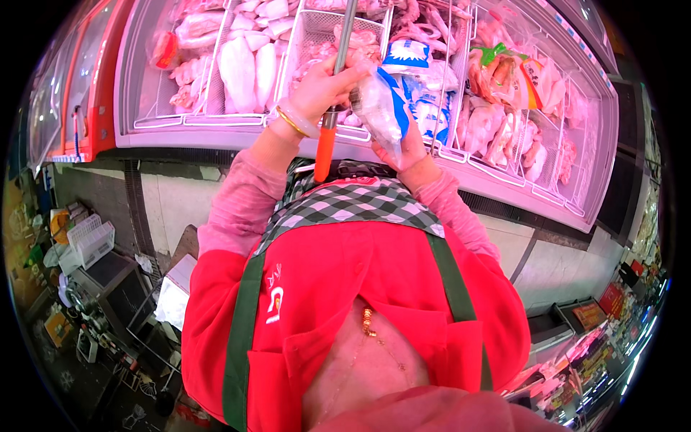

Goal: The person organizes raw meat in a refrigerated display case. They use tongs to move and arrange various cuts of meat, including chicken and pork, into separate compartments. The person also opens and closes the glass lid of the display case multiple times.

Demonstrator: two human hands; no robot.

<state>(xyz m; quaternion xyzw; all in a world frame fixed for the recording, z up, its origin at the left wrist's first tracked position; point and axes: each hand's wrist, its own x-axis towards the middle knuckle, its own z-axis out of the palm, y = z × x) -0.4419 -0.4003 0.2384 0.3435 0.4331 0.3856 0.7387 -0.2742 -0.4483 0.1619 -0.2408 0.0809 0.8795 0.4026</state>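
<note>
A clear plastic bag with blue printing (381,103) is held over the front edge of a chest freezer (259,137). My left hand (324,86) pinches its upper left edge. From the lower right, my right hand (413,144) grips the same bag, which partly covers the fingers. Pale contents show through the plastic, but I cannot tell what they are. A metal rod (345,38) with an orange handle (325,154) crosses in front of my left hand; whether that hand also holds it is unclear. Similar blue-and-white bags (432,116) lie just beyond my right hand.
White wire baskets (186,120) divide the freezer, holding pale meat pieces (237,70) and packaged poultry (499,75). A red-framed display cabinet (100,81) adjoins at left. Behind on the left are a white plastic basket (93,240) and a dark box (116,283) among clutter.
</note>
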